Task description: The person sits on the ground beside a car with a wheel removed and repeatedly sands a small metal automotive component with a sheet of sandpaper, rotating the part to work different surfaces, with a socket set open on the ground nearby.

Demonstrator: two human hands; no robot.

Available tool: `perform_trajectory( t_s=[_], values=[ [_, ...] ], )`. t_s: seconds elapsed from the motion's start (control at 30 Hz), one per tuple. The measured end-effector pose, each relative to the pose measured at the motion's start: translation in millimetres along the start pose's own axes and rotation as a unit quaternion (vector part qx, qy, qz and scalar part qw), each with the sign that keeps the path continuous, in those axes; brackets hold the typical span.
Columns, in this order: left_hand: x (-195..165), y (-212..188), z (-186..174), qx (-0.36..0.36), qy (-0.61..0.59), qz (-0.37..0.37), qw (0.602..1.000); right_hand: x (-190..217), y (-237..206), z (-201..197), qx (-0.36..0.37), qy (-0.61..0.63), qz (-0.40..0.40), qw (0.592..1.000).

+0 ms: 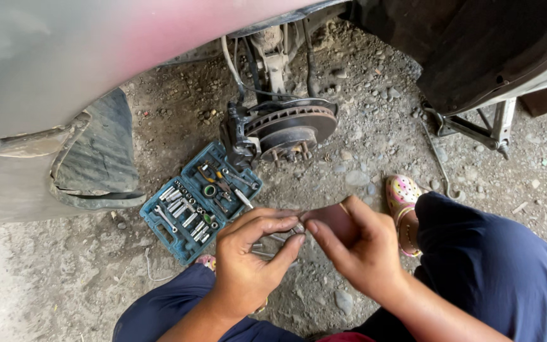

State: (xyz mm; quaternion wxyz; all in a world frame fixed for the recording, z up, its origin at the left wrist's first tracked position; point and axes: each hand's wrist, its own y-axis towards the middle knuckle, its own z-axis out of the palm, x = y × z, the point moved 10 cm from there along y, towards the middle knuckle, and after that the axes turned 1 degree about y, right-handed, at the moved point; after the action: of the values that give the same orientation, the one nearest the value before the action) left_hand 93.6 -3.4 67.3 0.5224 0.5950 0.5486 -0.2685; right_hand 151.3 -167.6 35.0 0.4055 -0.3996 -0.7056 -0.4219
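Note:
My left hand grips a small metal part, thin and silvery, just above the gravel. My right hand holds a piece of dark brown sandpaper pinched between thumb and fingers, touching the end of the metal part. Both hands meet in front of my knees. Beyond them the bare brake disc and its caliper hang under the car's wheel arch.
An open blue socket set case lies on the gravel left of the hands. A scissor jack props the car at right. My pink clog is beside the right knee. A loose fender liner hangs at left.

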Motion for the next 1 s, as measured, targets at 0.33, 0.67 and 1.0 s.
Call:
perform_trajectory(
  t_s=[0.33,0.67,1.0],
  values=[
    [-4.0,-0.5,1.3,0.021,-0.003,0.004,1.0,-4.2,-2.4,1.7,-0.019,0.036,0.023,0.999],
    [0.3,-0.3,3.9,0.021,0.012,-0.01,1.0,0.7,-2.4,0.8,-0.034,0.008,-0.008,0.999],
    [-2.4,1.5,7.2,0.036,0.022,0.0,0.999,-5.6,-2.0,-0.2,-0.037,0.013,0.024,0.999]
  ],
)
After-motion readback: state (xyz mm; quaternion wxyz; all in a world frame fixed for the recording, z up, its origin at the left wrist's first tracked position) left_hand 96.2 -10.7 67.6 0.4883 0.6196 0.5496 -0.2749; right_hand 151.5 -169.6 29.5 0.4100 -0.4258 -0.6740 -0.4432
